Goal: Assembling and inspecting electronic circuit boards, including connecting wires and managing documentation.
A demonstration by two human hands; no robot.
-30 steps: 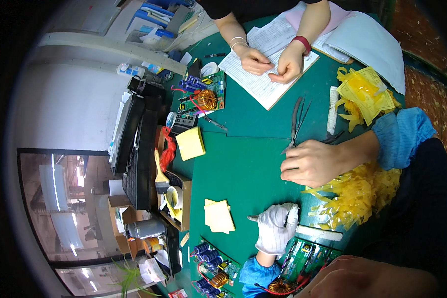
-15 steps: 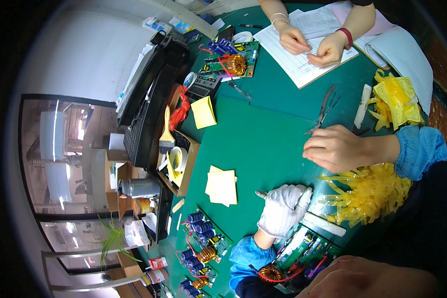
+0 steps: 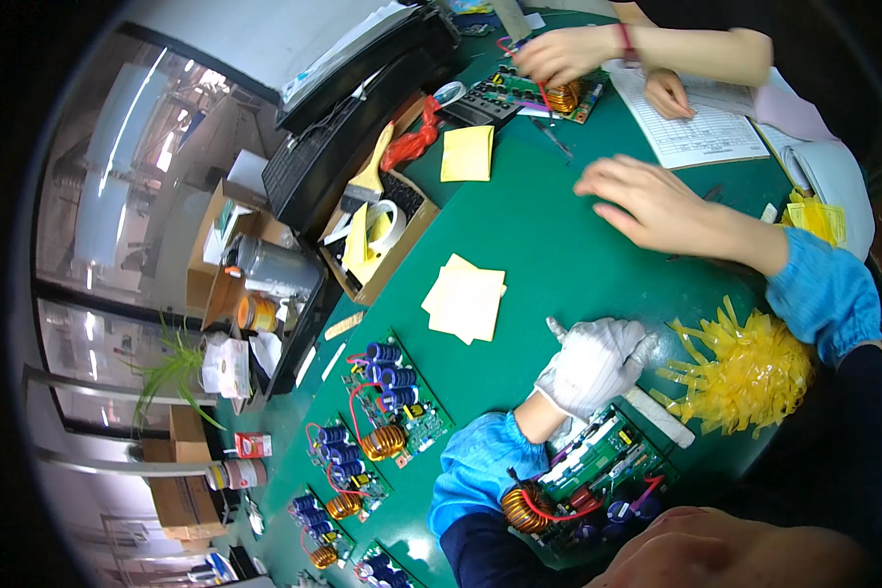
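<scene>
Swung leftward since a second ago, with both hands shifted right in frame. Left hand (image 3: 594, 365), gloved, fingers loosely curled, grasping nothing, resting on green tabletop (image 3: 578, 265) just above circuit board (image 3: 598, 470). Right hand (image 3: 657, 208) flat, fingers spread, released. Board likely stiff, light, fragile: best taken by edges, copper coil (image 3: 527, 510) avoided. Yellow sheets (image 3: 465, 299) beside.

A single head-worn fisheye view looks steeply down onto the green worktop (image 3: 559, 255), tilted so the far edge runs toward the upper left. It sits close above the gloved left hand (image 3: 593, 361) and bare right hand (image 3: 657, 206). Straight edges bow near the dark circular rim.
</scene>
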